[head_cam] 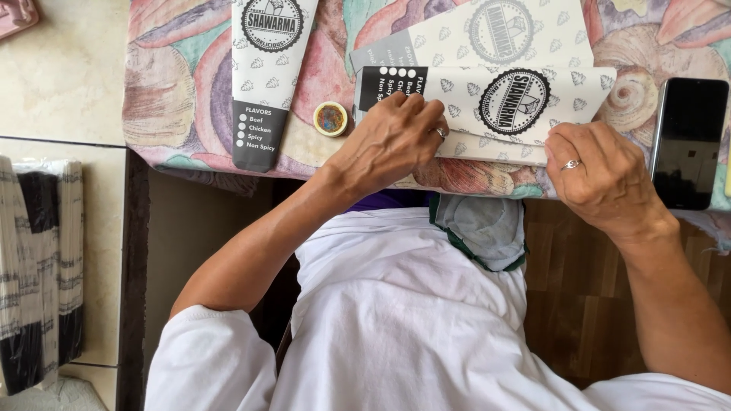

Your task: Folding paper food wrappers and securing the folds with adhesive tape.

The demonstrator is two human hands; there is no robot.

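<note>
1. A white paper food wrapper (487,114), printed with small grey motifs, a round black seal and a black panel at its left end, lies folded on the table's near edge. It rests on a second like sheet (457,34) set askew beneath it.
2. The left hand (392,141) lies palm down on the wrapper's left part, fingers curled and pressing the paper just right of the black panel; a ring shows on one finger. Nothing is enclosed in it.
3. The right hand (601,171), also ringed, rests knuckles up on the wrapper's lower right corner, fingers bent onto the fold; whether they pinch the paper cannot be told.
4. A separate long, narrow folded paper sleeve (268,76) of the same print, with its black panel at the near end, lies well to the left.
5. A small round yellow-rimmed pot (330,119), its contents a mottled paste, stands between the sleeve and the left hand.
6. A black phone (689,141) lies screen up just right of the right hand.
7. All rest on a pastel shell-patterned tablecloth (175,91).
8. A bundled stack of black-and-white papers (38,266) sits on the tiled floor at far left.
</note>
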